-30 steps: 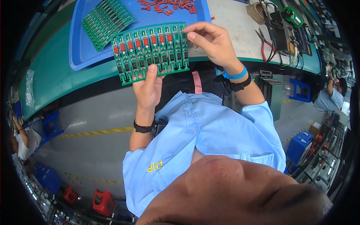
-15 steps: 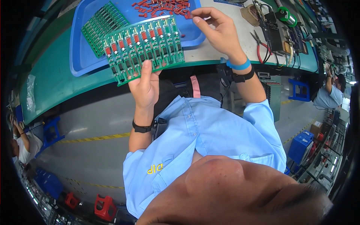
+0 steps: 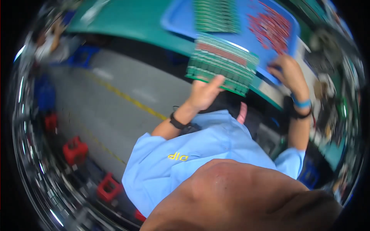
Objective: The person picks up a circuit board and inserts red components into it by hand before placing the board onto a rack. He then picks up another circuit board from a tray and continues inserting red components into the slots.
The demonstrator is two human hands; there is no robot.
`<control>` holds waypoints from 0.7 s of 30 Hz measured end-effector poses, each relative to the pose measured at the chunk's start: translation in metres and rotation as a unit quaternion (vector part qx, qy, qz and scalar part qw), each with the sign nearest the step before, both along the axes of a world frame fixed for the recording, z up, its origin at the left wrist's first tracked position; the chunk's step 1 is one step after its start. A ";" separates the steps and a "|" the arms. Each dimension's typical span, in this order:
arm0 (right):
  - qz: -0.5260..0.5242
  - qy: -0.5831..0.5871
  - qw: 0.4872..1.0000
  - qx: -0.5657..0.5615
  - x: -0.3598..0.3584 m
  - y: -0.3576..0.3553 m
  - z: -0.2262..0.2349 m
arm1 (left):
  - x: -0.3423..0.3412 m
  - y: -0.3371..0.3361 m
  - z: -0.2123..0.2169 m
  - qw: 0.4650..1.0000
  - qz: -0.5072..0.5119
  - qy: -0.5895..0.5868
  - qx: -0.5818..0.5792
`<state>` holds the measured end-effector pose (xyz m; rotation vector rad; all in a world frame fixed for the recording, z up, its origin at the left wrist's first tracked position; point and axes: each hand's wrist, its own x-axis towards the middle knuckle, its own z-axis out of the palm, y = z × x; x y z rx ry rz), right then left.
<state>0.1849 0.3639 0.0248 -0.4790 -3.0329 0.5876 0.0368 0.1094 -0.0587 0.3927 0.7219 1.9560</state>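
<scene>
My left hand (image 3: 206,93) is closed on the lower edge of a green circuit board panel (image 3: 235,79), thumb on top. The panel is tilted in front of the blue tray (image 3: 179,17), and a reddish band of parts runs across it, smeared by motion. Inside the tray, more green board panels (image 3: 216,17) lie at the left, with a heap of small red components (image 3: 269,29) to their right. At the tray's near right edge, just below the heap, is my right hand (image 3: 289,75). Its fingers are bent and blurred, so whatever they hold cannot be made out.
The tray stands on a green-topped bench (image 3: 127,17). Blurred tools and cables lie along the bench at the right. Red stools (image 3: 76,150) stand on the grey floor at the left, and another person (image 3: 52,44) sits at the far left.
The whole view has swung, so the bench and tray appear farther right and higher. My left hand still holds the panel; my right hand has come nearer the red components at the tray's edge.
</scene>
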 end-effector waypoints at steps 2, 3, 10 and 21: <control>0.018 0.005 0.999 0.031 0.002 0.003 -0.012 | -0.001 0.002 -0.004 0.999 -0.023 -0.014 0.017; 0.018 0.019 0.999 0.023 -0.001 0.002 -0.016 | -0.003 0.002 -0.002 1.000 0.005 -0.001 0.022; -0.059 0.122 0.989 -0.054 -0.009 -0.018 0.004 | -0.003 -0.003 0.006 0.998 -0.026 0.016 0.048; 0.015 0.113 0.993 0.041 -0.016 -0.005 -0.017 | -0.001 -0.001 0.006 0.998 -0.036 0.033 0.045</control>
